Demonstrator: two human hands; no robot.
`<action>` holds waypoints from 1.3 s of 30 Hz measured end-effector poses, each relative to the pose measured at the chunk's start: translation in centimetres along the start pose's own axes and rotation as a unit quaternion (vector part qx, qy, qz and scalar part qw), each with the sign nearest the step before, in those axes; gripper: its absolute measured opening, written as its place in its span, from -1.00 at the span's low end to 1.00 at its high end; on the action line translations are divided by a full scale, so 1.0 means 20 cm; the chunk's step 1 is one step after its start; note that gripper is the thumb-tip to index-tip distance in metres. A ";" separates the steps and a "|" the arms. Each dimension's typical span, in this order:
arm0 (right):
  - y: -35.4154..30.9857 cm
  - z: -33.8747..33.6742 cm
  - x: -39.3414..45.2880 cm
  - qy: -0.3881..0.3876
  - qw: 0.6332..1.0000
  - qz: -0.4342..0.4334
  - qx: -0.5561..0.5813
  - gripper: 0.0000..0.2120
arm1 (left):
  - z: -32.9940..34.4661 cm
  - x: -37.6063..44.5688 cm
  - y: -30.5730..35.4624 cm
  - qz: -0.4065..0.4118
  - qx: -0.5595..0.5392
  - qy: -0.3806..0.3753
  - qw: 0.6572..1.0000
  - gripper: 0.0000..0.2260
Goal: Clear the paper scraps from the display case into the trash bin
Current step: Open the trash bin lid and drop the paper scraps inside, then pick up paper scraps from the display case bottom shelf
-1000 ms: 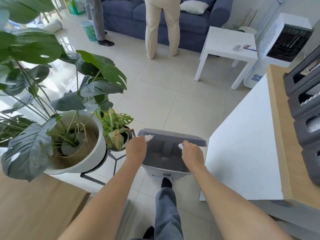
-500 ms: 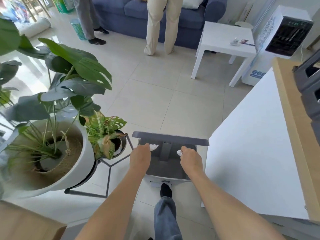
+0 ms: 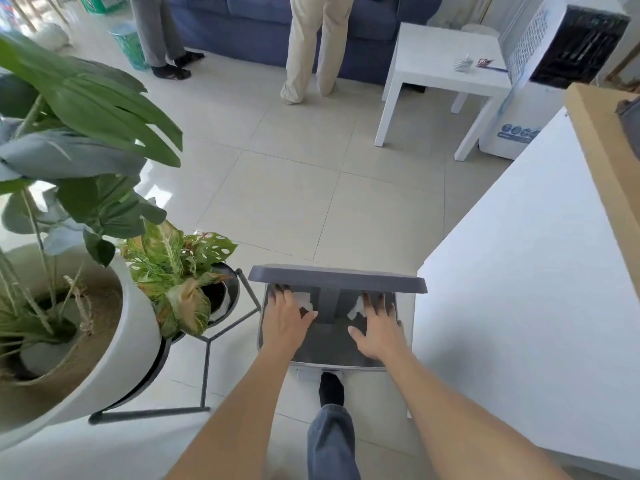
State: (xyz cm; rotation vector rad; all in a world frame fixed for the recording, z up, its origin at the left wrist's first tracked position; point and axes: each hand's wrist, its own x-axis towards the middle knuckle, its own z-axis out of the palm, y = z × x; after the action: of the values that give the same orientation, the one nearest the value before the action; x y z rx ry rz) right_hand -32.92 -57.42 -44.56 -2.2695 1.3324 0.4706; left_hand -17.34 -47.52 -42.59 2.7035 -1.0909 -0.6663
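Note:
A grey pedal trash bin (image 3: 405, 327) stands on the tiled floor, its lid (image 3: 337, 279) raised. My foot in a black sock (image 3: 331, 388) rests on the pedal. My left hand (image 3: 284, 318) and my right hand (image 3: 377, 325) hover over the bin's mouth, palms down, fingers spread. White paper scraps (image 3: 304, 301) fall below the left hand, and another scrap (image 3: 356, 310) drops below the right hand, inside the bin.
A large potted plant (image 3: 86, 341) and a small plant on a black wire stand (image 3: 194, 292) crowd the left. A white cabinet side (image 3: 519, 289) flanks the bin on the right. Two people stand by a blue sofa (image 3: 263, 26); a white side table (image 3: 440, 74) is beyond.
Both hands moved forward over the bin and spread their fingers, letting go of the paper scraps they pinched. The view dipped lower toward the bin.

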 end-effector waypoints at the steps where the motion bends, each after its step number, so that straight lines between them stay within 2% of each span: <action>1: 0.01 0.00 0.00 -0.006 1.000 -0.001 -0.022 -0.28 | 0.01 0.00 -0.01 0.005 0.006 0.003 1.000 -0.26; 4: 0.02 -0.01 -0.02 -0.017 0.999 0.007 -0.041 -0.30 | 0.01 -0.01 -0.04 0.015 0.020 0.013 1.000 -0.20; 9: -0.01 -0.07 -0.08 -0.016 0.998 0.013 -0.053 -0.30 | -0.07 -0.08 -0.03 0.013 0.041 0.014 0.999 -0.23; 18: -0.13 -0.22 -0.34 -0.023 0.998 0.005 -0.051 -0.29 | -0.32 -0.26 -0.04 -0.009 0.019 0.023 1.000 -0.18; 23: -0.18 -0.33 -0.51 0.023 0.999 -0.003 -0.046 -0.25 | -0.51 -0.36 -0.05 -0.020 0.023 0.026 0.999 -0.12; 31: -0.30 -0.70 -0.70 0.072 0.995 -0.033 -0.057 -0.21 | -0.81 -0.59 -0.03 -0.007 0.025 0.049 0.998 -0.12; 39: -0.43 -0.96 -0.92 0.102 0.991 -0.058 -0.065 -0.30 | -1.10 -0.81 0.00 -0.014 0.029 0.041 0.999 -0.18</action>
State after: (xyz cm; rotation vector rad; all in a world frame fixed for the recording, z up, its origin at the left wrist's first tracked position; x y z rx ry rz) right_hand -32.91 -51.03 -17.24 -2.5443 1.2870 0.2985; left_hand -17.64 -37.05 -17.44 2.7729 -1.0708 -0.5296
